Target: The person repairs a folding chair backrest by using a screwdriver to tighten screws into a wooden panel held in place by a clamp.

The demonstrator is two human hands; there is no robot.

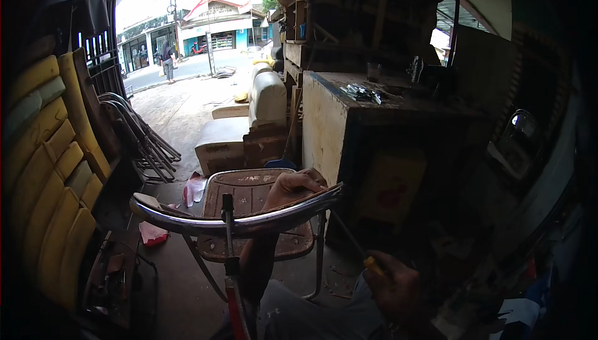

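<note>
A metal folding chair with a worn brown seat (246, 183) stands before me. Its curved chrome backrest tube (184, 220) carries a thin board along the top edge. A bar clamp (228, 209) with a red part low down crosses the tube near the middle. My left hand (293, 187) reaches up behind the backrest, fingers curled on its edge toward the right. My right hand (392, 287), at lower right, is closed round the yellow handle of a long screwdriver (352, 237), whose shaft slants up to the backrest's right end; whether the tip touches it is hard to tell.
Yellow foam cushions (43, 172) lean at left beside stacked folded chairs (140, 137). Ahead are cream padded seats (221, 137) and a street with a person (167, 59). A worn cabinet (321, 134) at right holds metal pieces (364, 94). Pink scraps (152, 233) lie on the floor.
</note>
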